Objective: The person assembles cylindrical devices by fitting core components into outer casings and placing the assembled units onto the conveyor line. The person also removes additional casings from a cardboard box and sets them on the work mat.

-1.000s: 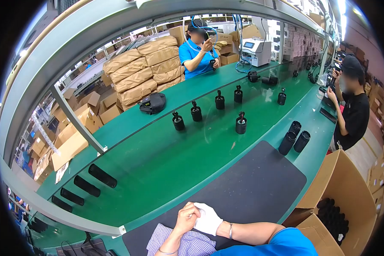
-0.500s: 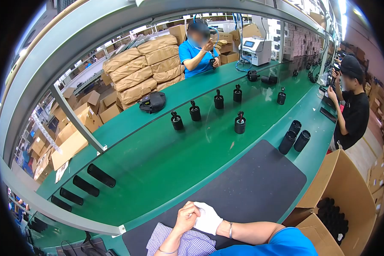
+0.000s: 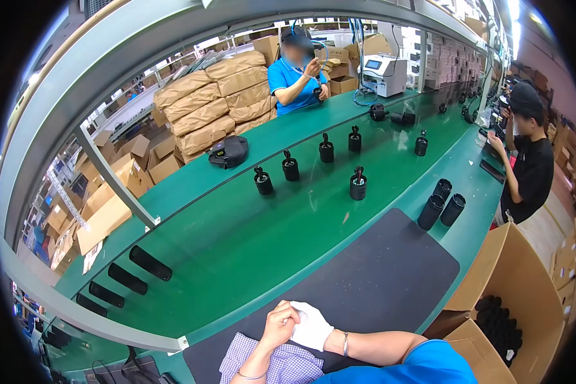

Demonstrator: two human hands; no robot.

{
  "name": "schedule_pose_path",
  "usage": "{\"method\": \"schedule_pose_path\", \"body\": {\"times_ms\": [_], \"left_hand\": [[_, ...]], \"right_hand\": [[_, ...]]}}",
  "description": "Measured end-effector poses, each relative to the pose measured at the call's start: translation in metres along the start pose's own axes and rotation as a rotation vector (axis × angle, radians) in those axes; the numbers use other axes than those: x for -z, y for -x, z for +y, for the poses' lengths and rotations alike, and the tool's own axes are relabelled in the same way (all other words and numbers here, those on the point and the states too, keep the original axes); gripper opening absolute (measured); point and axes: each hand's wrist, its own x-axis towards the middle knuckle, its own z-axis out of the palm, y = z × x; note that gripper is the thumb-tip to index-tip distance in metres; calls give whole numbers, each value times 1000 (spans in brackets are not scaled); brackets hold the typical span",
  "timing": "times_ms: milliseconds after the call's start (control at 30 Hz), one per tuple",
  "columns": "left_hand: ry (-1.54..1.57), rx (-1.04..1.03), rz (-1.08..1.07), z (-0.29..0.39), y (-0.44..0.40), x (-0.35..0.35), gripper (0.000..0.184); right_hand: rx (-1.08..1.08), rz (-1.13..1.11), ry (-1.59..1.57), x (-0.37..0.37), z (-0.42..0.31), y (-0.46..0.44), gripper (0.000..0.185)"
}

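My left hand point(image 3: 279, 325) is bare, with its fingers curled closed against the white glove point(image 3: 312, 329) on my right hand point(image 3: 308, 333). The two hands meet over the near edge of the dark grey mat point(image 3: 365, 269). My right hand's fingertips are hidden behind the left, so what they do cannot be seen. Beneath my left wrist lies a checked cloth point(image 3: 246, 356), partly covered by my forearm. No separate object shows between the hands.
Black cylindrical parts, one a unit with a loop on top point(image 3: 358, 185), stand on the green conveyor belt point(image 3: 288, 237). Black tubes point(image 3: 150, 263) lie at left; three more point(image 3: 431, 212) stand right of the mat. An open carton point(image 3: 525, 281) holds black pieces. Two co-workers are across and right.
The black parts on the green belt have shifted slightly left. The co-worker at right has lowered a raised hand a little. My hands have hardly moved.
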Motion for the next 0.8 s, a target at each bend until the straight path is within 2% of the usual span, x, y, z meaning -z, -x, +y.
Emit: {"method": "schedule_pose_path", "body": {"times_ms": [100,200,267,333,400,433,467,500,567,600,667,700,767,800], "left_hand": [[9,12,11,2,-1,-2,21],[20,59,-75,0,3,1,19],[-61,-79,196,18,-5,-7,36],[137,-67,362,19,-4,-7,51],[172,-20,404,11,0,-2,52],[187,24,468,8,2,-1,53],[201,23,465,6,3,-2,53],[201,43,454,6,4,-2,53],[195,81,435,6,4,-4,53],[189,103,427,7,3,-6,53],[208,116,411,7,4,-12,53],[218,124,396,6,2,-14,52],[208,140,410,3,5,-6,52],[208,146,422,0,6,-4,50]], "right_hand": [[47,86,65,2,1,0,16],[52,155,113,-11,-3,1,18],[175,41,256,-2,-16,-1,21],[280,-70,422,-3,-40,3,30],[499,93,510,-61,-77,18,36],[778,338,873,-101,-87,34,39],[951,270,918,-95,-119,47,38],[1149,460,1098,-122,-129,65,41],[1652,905,1812,-134,-172,95,48],[1510,1138,1667,-150,-185,111,53],[1360,1567,1883,-165,-219,136,53],[1199,1816,2019,-165,-233,142,52],[961,2038,2255,-160,-249,149,45],[1060,1992,2275,-155,-257,148,40]]}}
